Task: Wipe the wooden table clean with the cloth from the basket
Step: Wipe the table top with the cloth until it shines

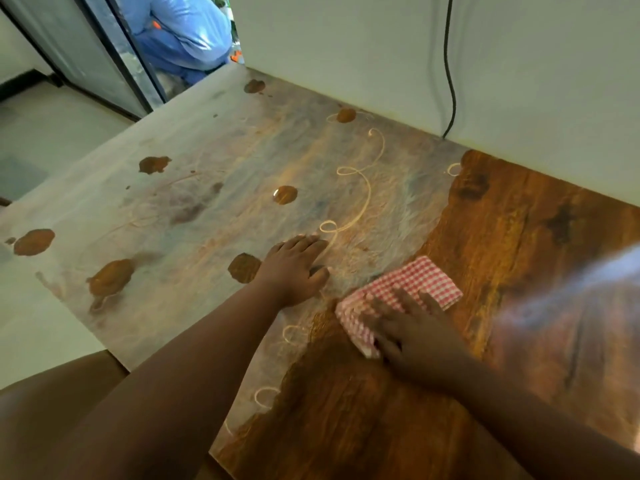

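Flat and open, my right grip (412, 327) presses the cloth (401, 292) onto the counter (485, 237). Left grip (294, 268) rests open, fingers straight, on the dusty part beside it.

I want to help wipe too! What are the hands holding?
Nothing is gripped. The right hand presses flat on the checked cloth's near end; the left hand rests on the table.

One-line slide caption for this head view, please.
Right hand presses the checked cloth on the half-wiped wooden table; left hand rests flat.
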A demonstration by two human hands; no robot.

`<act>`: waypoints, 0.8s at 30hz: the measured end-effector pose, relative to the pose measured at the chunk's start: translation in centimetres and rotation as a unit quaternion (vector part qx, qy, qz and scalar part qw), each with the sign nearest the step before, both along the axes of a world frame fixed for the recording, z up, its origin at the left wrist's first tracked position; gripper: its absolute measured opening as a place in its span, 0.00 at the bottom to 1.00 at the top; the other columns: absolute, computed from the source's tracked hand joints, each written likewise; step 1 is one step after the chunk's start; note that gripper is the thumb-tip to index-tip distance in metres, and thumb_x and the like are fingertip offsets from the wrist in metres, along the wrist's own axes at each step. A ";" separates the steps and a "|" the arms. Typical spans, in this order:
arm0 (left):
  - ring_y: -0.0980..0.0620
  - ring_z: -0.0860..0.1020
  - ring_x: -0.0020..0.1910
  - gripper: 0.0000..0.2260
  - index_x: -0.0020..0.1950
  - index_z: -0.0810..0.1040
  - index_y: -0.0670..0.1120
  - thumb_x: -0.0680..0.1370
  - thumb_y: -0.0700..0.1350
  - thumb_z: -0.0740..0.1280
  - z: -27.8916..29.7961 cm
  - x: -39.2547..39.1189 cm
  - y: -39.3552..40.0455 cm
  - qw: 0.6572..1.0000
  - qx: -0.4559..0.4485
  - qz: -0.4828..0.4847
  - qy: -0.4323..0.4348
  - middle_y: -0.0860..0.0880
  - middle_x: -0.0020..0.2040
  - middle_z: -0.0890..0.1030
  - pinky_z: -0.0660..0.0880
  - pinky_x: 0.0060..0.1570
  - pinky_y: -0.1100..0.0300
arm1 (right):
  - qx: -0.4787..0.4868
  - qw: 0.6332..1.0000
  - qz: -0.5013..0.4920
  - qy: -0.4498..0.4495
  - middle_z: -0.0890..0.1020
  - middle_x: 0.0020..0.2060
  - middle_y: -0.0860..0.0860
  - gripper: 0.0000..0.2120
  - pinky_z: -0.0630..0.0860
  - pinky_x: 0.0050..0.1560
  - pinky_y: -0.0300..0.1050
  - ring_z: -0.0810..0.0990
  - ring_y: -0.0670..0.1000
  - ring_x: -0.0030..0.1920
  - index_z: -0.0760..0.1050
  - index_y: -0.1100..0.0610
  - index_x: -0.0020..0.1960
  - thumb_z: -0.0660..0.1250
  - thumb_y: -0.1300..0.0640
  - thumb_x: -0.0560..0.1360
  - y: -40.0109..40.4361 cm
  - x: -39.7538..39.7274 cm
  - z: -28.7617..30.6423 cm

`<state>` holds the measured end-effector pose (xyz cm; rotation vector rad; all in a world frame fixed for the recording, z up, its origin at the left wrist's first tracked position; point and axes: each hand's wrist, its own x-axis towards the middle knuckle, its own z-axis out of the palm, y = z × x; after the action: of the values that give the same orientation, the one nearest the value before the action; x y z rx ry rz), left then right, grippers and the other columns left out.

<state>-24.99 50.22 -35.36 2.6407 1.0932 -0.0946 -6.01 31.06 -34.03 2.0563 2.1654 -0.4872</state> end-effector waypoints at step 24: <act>0.49 0.46 0.78 0.36 0.79 0.48 0.44 0.77 0.64 0.42 -1.7 4.5 10.6 0.994 0.040 -0.091 -0.035 0.43 0.79 0.50 0.37 0.73 0.57 | -0.008 0.993 -0.118 0.007 0.45 0.76 0.40 0.22 0.39 0.70 0.63 0.41 0.55 0.76 0.37 0.28 0.70 0.42 0.39 0.80 6.5 2.4 -0.4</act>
<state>-20.51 60.83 -37.05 2.7875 0.8481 0.0034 -3.63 37.52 -34.44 2.3193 1.9257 -0.5432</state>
